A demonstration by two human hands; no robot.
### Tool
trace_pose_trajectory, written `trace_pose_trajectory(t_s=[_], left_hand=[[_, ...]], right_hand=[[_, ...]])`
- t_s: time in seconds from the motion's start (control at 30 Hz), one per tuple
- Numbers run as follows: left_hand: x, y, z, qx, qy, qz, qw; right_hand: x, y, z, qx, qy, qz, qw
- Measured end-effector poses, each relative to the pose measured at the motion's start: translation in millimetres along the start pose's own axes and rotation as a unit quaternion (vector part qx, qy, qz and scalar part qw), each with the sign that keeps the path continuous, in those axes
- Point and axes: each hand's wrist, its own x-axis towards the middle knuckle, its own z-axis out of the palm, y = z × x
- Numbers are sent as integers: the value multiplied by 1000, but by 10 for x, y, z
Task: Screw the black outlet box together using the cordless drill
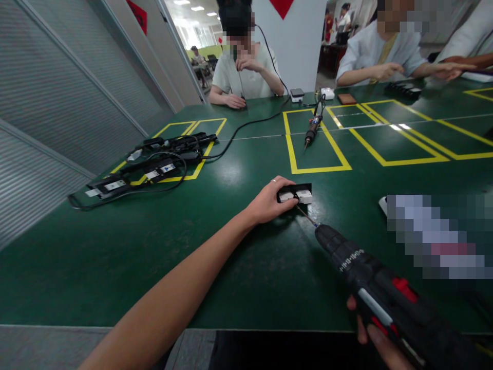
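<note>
The green table [115, 267] with its yellow marked boxes carries everything; at its far side other people sit, at the left lie black adapters with cables [154, 164], and inside one yellow box rests an electric screwdriver [311, 131].

On the near part of the table the work in hand is, as I judge it, a screw-driving step; the black cordless drill [385, 293] points from the lower right up to the left, and its thin bit [307, 216] meets the near edge of a small black part [298, 193] with two white labels; this part lies flat on the table, just below a yellow box; whether the bit sits in a screw head is too small to tell.

In my judgement this step calls for the bit to be in line with the part, and for a firm hold with the fingertips away from the tip; a slip could push the small part sideways.

The left arm reaches from the lower left across the table, nearly straight, the wrist low; the left hand [269, 203] lies palm down at the left end of the part, fingers curled over it, pressing and gripping it against the table; a ring [273, 180] shows on one finger. The right hand [372, 336] is at the bottom edge, mostly hidden under the drill; its fingers wrap the handle, so it is grasping the drill; if a finger is on the trigger I cannot tell.
</note>
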Motion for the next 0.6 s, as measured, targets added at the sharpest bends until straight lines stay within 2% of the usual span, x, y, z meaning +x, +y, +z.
trace_pose_trajectory(t_s=[0.27, 0.6], left_hand=[[5, -18, 22, 0, 7, 1, 1000], [11, -8, 11, 4, 6, 6, 1000]], right_hand=[[-13, 173, 82, 17, 42, -21, 999], [-39, 336, 155, 44, 64, -39, 996]])
